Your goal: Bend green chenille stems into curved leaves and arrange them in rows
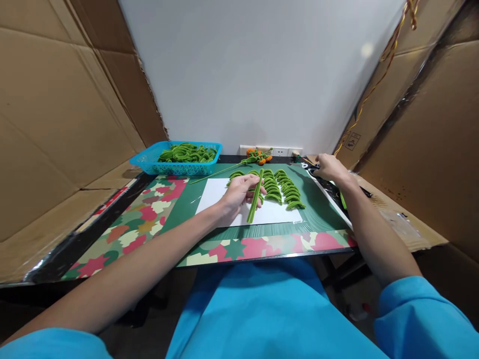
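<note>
My left hand is closed around a small bundle of straight green pipe cleaners, held at a slant over a white sheet of paper. Beneath and beyond it, rows of curved green pipe cleaner pieces lie on the sheet and the green mat; my left hand hides part of them. Over at the right edge of the mat, my right hand reaches down with its fingers curled. Its fingertips are at dark items beside a white strip, and what they grip is hidden.
A blue plastic basket full of green curved pieces stands at the back left. An orange-and-green pipe cleaner flower stem lies at the back near wall sockets. Cardboard walls rise on both sides. Twisted wires hang at the right.
</note>
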Action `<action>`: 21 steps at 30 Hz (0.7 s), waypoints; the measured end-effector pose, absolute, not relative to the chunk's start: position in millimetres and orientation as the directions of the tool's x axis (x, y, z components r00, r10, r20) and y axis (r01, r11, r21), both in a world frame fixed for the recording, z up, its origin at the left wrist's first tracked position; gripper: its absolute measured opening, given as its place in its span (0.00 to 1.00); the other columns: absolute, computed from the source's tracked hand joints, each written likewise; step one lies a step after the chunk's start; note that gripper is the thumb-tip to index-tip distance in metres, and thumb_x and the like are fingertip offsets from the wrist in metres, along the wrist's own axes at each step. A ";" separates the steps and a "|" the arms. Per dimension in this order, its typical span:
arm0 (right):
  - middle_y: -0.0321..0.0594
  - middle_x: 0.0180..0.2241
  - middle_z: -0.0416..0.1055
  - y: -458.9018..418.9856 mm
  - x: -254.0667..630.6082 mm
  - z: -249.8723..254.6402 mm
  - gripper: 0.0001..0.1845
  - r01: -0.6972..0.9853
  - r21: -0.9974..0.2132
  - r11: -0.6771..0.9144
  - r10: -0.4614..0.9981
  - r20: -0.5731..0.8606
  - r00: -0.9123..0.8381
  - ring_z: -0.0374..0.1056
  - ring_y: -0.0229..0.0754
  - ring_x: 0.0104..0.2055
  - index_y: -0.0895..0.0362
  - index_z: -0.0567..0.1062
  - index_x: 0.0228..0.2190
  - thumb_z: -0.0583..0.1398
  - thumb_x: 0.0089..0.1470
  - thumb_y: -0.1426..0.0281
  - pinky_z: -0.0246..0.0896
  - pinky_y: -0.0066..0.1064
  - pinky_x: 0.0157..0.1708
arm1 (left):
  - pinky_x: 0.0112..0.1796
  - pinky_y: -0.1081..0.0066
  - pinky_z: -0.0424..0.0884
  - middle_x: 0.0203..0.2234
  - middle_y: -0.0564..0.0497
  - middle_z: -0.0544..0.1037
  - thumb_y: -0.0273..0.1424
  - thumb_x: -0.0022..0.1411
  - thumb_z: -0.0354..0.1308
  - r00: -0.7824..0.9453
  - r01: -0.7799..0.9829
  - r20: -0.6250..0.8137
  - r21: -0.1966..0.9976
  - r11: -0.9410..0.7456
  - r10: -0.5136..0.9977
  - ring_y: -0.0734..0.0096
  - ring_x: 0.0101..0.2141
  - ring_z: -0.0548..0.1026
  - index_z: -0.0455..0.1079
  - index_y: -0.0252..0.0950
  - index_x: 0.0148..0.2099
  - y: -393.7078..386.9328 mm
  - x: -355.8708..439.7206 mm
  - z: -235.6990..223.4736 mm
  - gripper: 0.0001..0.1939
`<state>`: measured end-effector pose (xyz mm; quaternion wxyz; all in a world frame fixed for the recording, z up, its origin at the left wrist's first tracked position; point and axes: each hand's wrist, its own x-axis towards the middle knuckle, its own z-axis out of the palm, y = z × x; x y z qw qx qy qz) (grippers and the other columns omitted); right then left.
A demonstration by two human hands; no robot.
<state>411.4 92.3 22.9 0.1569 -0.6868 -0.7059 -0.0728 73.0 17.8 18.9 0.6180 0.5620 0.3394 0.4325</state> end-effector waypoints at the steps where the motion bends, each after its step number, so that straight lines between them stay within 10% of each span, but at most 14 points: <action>1: 0.57 0.46 0.77 91.2 410.1 24.6 0.22 0.991 -0.129 0.031 0.925 0.379 0.020 0.75 0.56 0.46 0.62 0.79 0.52 0.65 0.55 0.72 0.69 0.40 0.43 | 0.19 0.76 0.70 0.29 0.51 0.82 0.38 0.68 0.63 0.390 -0.156 0.069 0.988 -0.008 0.918 0.75 0.17 0.76 0.68 0.36 0.39 17.8 72.9 18.8 0.12; 11: 0.52 0.47 0.79 60.2 354.5 49.7 0.28 0.828 -0.359 0.430 0.641 0.768 -0.001 0.76 0.54 0.43 0.61 0.81 0.56 0.67 0.55 0.64 0.73 0.45 0.49 | 0.21 0.75 0.72 0.29 0.53 0.82 0.33 0.63 0.63 0.260 -0.156 0.150 0.981 -0.112 0.954 0.73 0.18 0.78 0.65 0.37 0.43 24.7 65.6 20.0 0.11; 21: 0.49 0.44 0.79 47.6 322.0 40.8 0.35 0.787 -0.128 0.603 0.578 0.751 -0.321 0.70 0.60 0.49 0.55 0.72 0.65 0.65 0.56 0.65 0.65 0.51 0.52 | 0.12 0.76 0.63 0.23 0.58 0.78 0.42 0.65 0.66 0.007 0.000 0.385 0.923 -0.385 0.923 0.74 0.11 0.72 0.65 0.39 0.43 34.3 56.4 22.9 0.16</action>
